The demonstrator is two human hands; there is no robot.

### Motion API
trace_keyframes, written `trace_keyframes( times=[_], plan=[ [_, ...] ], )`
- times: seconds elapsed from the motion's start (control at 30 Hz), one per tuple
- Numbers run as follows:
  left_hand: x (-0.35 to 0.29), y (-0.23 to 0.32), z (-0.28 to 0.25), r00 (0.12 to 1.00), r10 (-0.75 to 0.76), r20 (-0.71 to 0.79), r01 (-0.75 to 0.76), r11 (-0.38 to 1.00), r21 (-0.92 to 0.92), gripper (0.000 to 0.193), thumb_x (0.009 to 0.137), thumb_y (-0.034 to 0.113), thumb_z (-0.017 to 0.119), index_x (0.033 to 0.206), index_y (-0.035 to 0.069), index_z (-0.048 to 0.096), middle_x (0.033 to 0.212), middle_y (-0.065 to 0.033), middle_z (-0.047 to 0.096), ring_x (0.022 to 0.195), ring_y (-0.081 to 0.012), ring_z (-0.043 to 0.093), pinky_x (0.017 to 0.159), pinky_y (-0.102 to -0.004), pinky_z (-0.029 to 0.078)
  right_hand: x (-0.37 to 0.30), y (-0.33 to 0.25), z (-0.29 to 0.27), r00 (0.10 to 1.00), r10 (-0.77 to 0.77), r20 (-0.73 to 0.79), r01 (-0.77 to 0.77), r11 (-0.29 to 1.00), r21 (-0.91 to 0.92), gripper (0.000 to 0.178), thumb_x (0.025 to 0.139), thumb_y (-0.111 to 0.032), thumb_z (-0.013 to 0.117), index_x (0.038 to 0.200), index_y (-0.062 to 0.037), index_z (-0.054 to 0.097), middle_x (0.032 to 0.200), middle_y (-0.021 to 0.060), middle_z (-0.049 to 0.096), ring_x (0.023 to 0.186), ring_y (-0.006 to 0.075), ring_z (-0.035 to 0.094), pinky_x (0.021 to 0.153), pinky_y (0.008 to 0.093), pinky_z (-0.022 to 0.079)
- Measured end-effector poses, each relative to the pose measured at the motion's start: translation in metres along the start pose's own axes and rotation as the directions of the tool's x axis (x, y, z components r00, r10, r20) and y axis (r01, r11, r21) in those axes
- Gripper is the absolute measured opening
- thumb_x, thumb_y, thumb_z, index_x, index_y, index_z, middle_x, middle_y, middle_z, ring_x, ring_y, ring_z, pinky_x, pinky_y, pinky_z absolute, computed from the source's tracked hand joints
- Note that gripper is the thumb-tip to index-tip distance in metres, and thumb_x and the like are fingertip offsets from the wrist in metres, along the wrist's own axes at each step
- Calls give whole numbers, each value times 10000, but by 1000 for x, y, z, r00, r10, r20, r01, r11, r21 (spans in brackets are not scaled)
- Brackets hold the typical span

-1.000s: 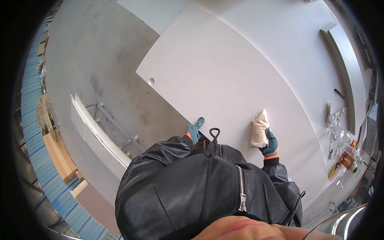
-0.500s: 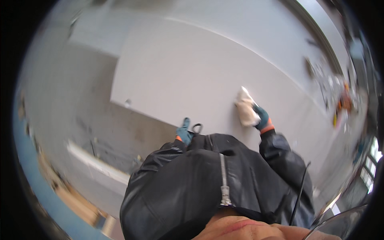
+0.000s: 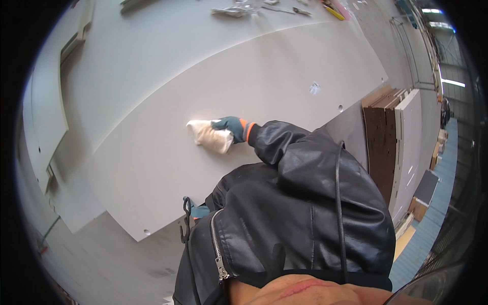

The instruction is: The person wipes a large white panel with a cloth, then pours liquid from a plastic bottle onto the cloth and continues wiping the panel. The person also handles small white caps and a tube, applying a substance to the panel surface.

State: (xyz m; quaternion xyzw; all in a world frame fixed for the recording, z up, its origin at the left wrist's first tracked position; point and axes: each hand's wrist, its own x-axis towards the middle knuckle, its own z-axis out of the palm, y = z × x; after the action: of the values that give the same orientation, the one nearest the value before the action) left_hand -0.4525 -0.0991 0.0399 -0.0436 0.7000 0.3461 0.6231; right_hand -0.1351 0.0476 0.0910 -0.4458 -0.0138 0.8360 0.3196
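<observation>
My right hand, in a teal glove with an orange cuff, is closed on a cream-coloured cloth. The cloth is bunched up and lies against the top of a long white panel. Only a bit of my left hand shows, in the same kind of glove, beside the panel's near edge. My black jacket covers the rest of it, so its fingers cannot be made out.
Beyond the panel lie a clear plastic bag and a yellow-handled tool on a white surface. A small label sits on the panel. Brown boards and white boards are stacked at right.
The view has turned, bringing the stacked boards in at right. My right hand has swept leftward across my body with the cloth. My left hand is now more hidden by the jacket.
</observation>
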Motion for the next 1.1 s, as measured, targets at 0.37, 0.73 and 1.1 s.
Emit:
trace_keyframes(
  times=[0.37, 0.73, 1.1],
  plan=[
    [-8, 0, 95, 989, 106, -107, -86, 980, 181, 612, 912, 435, 700, 1314, -2, 550, 1298, -187, 591, 1190, -309, 585, 972, -417, 518, -61, -65, -66, 983, -180, -24, 181, 979, 98, 330, 970, -215, 643, 1211, 9, 623, 1083, 81, 687, 922, 181, 679, 832, 361, 561],
    [-18, -13, 173, 967, 199, -157, -140, 936, 322, 608, 917, 432, 693, 1321, 1, 547, 1312, -189, 581, 1206, -314, 573, 987, -421, 507, -158, -121, -200, 917, -339, -211, 396, 840, 372, 377, 1018, -231, 548, 1319, -3, 548, 1201, 117, 661, 1061, 234, 670, 937, 408, 543],
    [-2, -17, 231, 957, 272, -104, -189, 851, 490, 603, 923, 428, 685, 1328, 4, 544, 1326, -192, 571, 1221, -319, 560, 1001, -426, 496, -185, -96, -212, 895, -306, -325, 423, 815, 397, 273, 1008, -201, 574, 1201, -13, 615, 1101, 83, 685, 991, 194, 676, 883, 353, 550]
  ],
)
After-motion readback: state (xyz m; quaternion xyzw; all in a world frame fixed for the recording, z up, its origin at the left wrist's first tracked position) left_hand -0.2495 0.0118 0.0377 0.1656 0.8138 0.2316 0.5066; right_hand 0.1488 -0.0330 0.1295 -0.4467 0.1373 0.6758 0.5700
